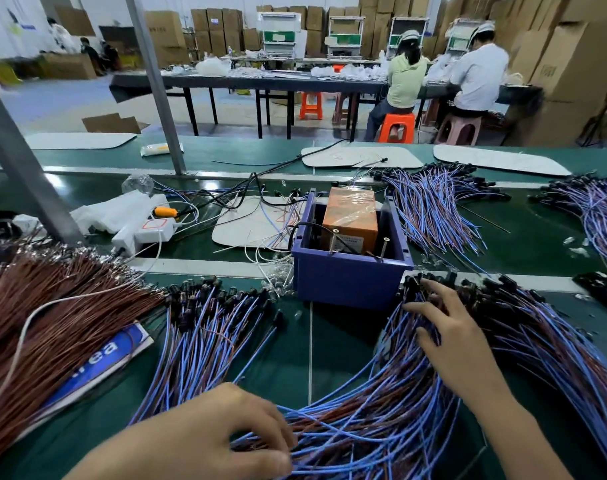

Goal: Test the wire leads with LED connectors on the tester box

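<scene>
Left hand (205, 441): lowest in view, thumb and fingers curled together, pinching the bare ends of the wire leads (381, 410).
Wire leads: a thick blue-and-brown bundle that curved over the green bench (309, 368) from the left hand up to the right hand.
Right hand (457, 344): fingers spread and bent over the bundle's far end; whether they pinched a lead could not be told.
LED connectors (485, 289): black, clustered at that far end, just beside the tester box's right front corner.
Tester box (350, 282): blue, open-topped, mid-bench beyond both hands, with an orange block (350, 216) inside and two screws (333, 240) standing near its front rim.
Second bundle (198, 341): lay left of the box.
Brown wires (52, 306): heaped at far left.
</scene>
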Available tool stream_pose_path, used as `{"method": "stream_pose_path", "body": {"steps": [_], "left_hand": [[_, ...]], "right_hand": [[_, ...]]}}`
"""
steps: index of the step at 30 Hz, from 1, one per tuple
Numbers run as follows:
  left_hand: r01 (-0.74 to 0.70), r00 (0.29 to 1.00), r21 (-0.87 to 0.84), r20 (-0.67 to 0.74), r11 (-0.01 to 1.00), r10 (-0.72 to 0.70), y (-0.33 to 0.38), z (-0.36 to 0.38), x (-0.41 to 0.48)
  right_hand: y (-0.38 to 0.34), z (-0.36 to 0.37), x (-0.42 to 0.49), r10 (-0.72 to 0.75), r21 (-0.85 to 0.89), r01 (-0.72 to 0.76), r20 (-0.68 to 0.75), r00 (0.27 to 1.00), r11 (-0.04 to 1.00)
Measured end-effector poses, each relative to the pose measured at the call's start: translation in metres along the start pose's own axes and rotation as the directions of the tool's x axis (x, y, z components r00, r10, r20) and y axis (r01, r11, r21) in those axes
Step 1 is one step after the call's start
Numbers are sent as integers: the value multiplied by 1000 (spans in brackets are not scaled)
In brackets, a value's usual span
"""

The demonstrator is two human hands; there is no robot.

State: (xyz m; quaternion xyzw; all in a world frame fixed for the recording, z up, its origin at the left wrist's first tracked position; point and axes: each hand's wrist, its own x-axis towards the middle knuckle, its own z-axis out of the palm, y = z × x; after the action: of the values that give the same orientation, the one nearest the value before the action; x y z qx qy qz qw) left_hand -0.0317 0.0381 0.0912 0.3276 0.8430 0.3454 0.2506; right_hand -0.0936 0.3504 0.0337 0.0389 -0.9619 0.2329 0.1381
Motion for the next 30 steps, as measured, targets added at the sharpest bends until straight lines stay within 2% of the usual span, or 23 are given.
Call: {"method": "stream_pose_path", "body": {"steps": [1, 3, 6, 8, 11, 14, 19, 26, 28, 29, 30], "left_hand": [[11, 1000, 27, -11, 1000, -10, -1, 0, 0], [50, 983, 98, -183, 994, -31, -7, -1, 12], [116, 932, 151, -358, 982, -55, -15, -3, 24], [192, 924, 268, -373, 944, -82, -24, 3, 31], [295, 934, 408, -315, 864, -170, -39, 18, 36], [331, 930, 467, -311, 820, -199, -42, 21, 32], [248, 966, 522, -198, 816, -167, -39, 23, 22], [191, 981, 451, -59, 872, -184, -31, 19, 2], [230, 970, 405, -164, 885, -177, -31, 12, -3], [275, 941, 384, -294, 882, -165, -31, 6, -3], [325, 881, 357, -452, 876, -143, -34, -1, -3]], "right_hand": [[0, 1, 1, -15, -12, 15, 5, 1000, 1000], [0, 2, 4, -28, -75, 29, 19, 999, 997], [0, 5, 8, 1, -274, 36, 134, 991, 961], [0, 8, 9, 54, -360, 17, 185, 981, 933], [1, 10, 8, 90, -407, 6, 217, 972, 913], [3, 9, 6, 98, -417, 13, 244, 965, 909], [5, 7, 3, 75, -432, -15, 123, 990, 902], [6, 11, -1, -95, -325, 75, -45, 994, 943], [5, 12, -1, -131, -267, 96, -115, 985, 959], [4, 13, -1, -139, -238, 99, -160, 977, 966], [2, 13, -1, -142, -213, 98, -199, 970, 972]]}}
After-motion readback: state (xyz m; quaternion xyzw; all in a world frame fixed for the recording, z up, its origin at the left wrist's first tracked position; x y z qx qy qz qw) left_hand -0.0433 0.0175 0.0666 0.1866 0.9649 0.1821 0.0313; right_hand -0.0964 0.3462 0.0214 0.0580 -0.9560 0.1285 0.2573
